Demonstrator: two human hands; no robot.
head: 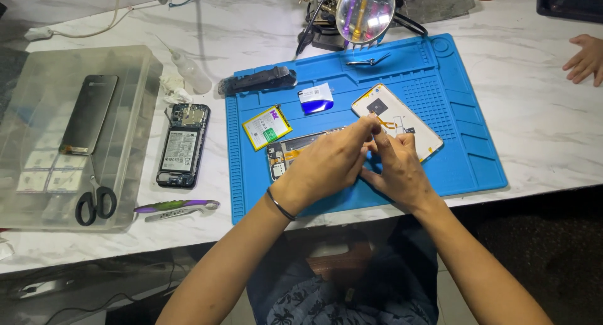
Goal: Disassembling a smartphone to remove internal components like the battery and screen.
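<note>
Both my hands meet over an opened phone body [282,154] lying on a blue work mat [468,155]. My left hand [330,162] pinches a small part at its fingertips, just above the phone's upper end; what the part is I cannot tell. My right hand [396,168] presses against the left, its fingertips at the same spot. A white phone back cover [408,125] with a dark square and orange strips lies just behind the fingers. A yellow-edged battery [266,128] rests to the left on the mat.
A second opened phone [182,146] lies left of the mat, with a purple-handled tool [176,207] below it. A clear plastic box [135,80] carries a phone screen [89,114] and scissors [95,202]. Magnifier [365,12], tweezers [367,62], squeeze bottle [191,72]. Another person's hand [585,59] rests far right.
</note>
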